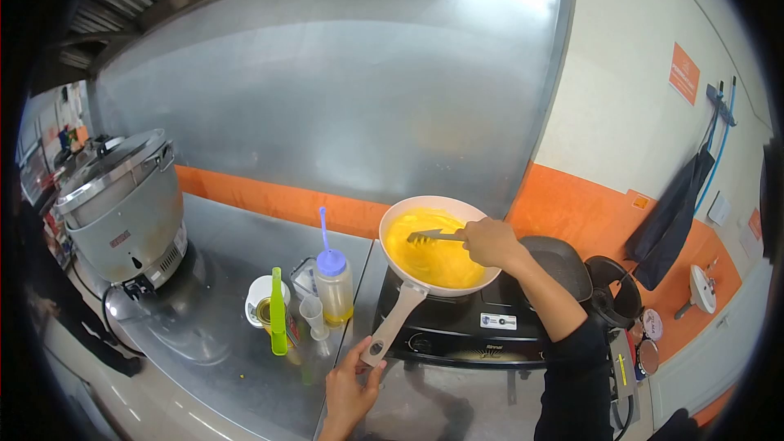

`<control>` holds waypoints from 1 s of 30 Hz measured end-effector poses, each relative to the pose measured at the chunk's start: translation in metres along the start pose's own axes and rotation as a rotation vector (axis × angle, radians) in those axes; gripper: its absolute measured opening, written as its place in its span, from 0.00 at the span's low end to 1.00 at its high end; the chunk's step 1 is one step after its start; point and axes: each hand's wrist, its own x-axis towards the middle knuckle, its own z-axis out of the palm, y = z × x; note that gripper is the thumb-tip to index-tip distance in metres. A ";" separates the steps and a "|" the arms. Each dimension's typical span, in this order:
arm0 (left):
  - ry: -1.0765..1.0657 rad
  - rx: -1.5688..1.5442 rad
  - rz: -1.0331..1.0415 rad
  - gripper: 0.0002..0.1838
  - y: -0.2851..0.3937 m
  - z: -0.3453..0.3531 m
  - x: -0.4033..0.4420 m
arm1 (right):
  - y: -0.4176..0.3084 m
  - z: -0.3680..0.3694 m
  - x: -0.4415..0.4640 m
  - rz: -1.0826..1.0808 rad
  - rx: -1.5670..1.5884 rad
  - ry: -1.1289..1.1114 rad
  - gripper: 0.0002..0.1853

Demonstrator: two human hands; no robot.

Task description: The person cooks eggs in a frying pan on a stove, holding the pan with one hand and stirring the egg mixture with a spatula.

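Observation:
A light-coloured frying pan [394, 206] sits over the black gas stove [457, 347], its handle pointing toward me. Yellow liquid [433, 265] covers its bottom. My left hand [354, 384] grips the end of the pan's handle. Above the pan's right side, my right hand [492, 243] is closed on a grey slotted spatula [437, 236], whose head is in the yellow liquid. Left of the handle stands a squeeze bottle [333, 282] with a purple cap and some yellow liquid inside.
Near the bottle are a small clear cup [313, 316], a green tool [278, 314] and a white container [257, 300]. A large rice cooker [126, 212] stands at the left. Right of the pan lies a dark grill pan [559, 265]. A person's dark-clothed leg shows far left.

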 end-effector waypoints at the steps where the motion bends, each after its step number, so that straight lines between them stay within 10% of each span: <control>1: 0.004 -0.001 0.007 0.25 -0.001 0.000 0.000 | 0.001 0.008 0.003 -0.006 0.001 0.062 0.13; 18: -0.015 -0.027 0.030 0.25 0.002 -0.001 0.001 | 0.022 -0.114 -0.123 0.022 0.184 0.009 0.11; 30: 0.014 -0.016 0.066 0.24 0.002 -0.001 0.003 | -0.015 -0.043 -0.071 -0.112 0.154 0.011 0.12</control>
